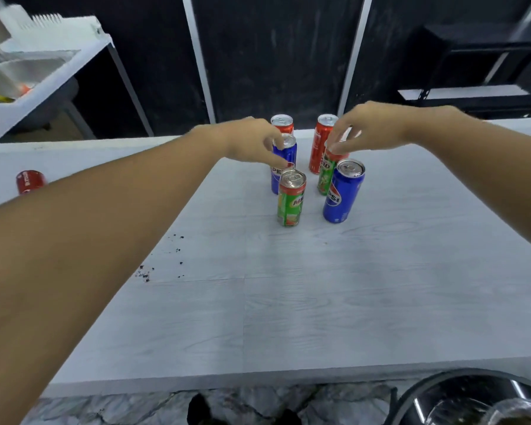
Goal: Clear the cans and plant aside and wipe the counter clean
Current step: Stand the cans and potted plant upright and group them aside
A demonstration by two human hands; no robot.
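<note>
Several upright cans stand in a cluster at the far middle of the pale grey counter [319,302]. My left hand [252,142] grips the upper part of a blue Pepsi can [282,179]. My right hand [368,127] pinches the top of a green Milo can [325,179]. Behind them stand two red cans [281,122] [318,148]. In front stand another green Milo can [291,202] and another blue Pepsi can [344,193]. A third red can [30,181] sits apart at the far left. No plant is in view.
Dark soil crumbs [166,259] lie scattered on the counter beside my left forearm. A black bin [442,391] with a shiny inside sits below the counter's near edge at bottom right. A white sink unit [43,65] stands at the back left.
</note>
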